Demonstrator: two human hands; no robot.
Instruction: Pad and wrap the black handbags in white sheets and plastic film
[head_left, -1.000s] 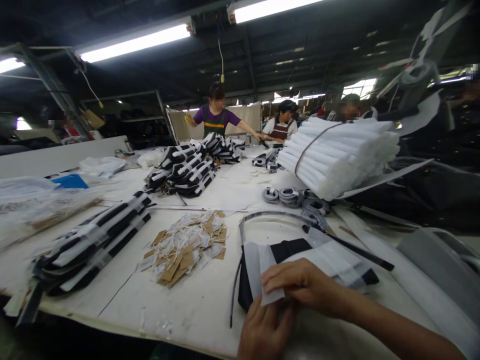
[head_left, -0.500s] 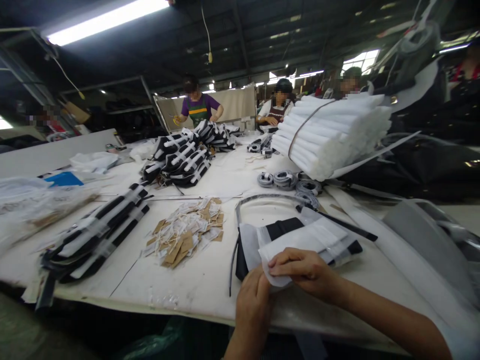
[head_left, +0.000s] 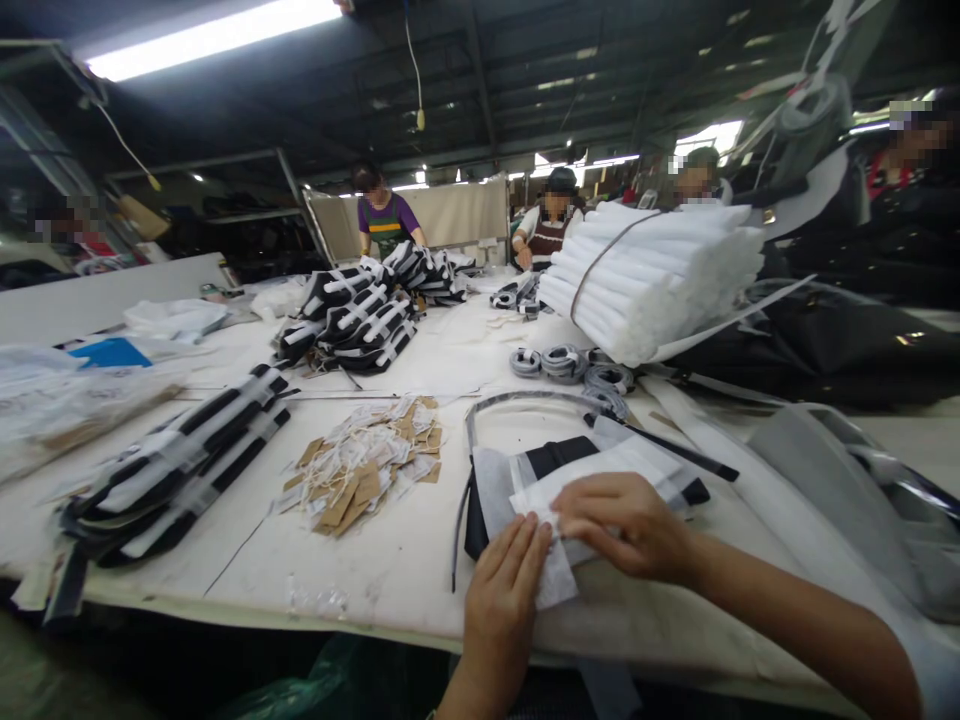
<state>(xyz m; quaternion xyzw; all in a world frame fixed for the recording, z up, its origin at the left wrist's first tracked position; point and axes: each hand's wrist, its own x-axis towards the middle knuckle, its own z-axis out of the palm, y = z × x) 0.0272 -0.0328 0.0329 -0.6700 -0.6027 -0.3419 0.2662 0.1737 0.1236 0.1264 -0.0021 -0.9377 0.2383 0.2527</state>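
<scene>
A black fabric piece (head_left: 556, 458) lies on the table in front of me, wrapped across by thin white sheeting (head_left: 536, 495). My left hand (head_left: 506, 595) rests on the near left part of the sheeting, its fingers stretched out and lying flat. My right hand (head_left: 626, 522) pinches the sheeting just right of those fingers, with the fingertips partly hidden. A corner of the sheeting hangs below, between both hands. Around the far side of the bundle curves a grey-black strap (head_left: 525, 396), which looks like a handle.
Paper tags with strings (head_left: 360, 465) lie in a pile left of the bundle. Wrapped black pieces (head_left: 180, 465) sit farther left. Behind are more wrapped bundles (head_left: 360, 315), grey coiled straps (head_left: 562, 362) and a tied stack of white rolls (head_left: 645, 275). Co-workers (head_left: 386, 215) stand across the table.
My left hand has gone from gripping the sheeting's near edge to lying flat on it. The right hand has moved slightly and bent its fingers. A sheeting corner now hangs between them.
</scene>
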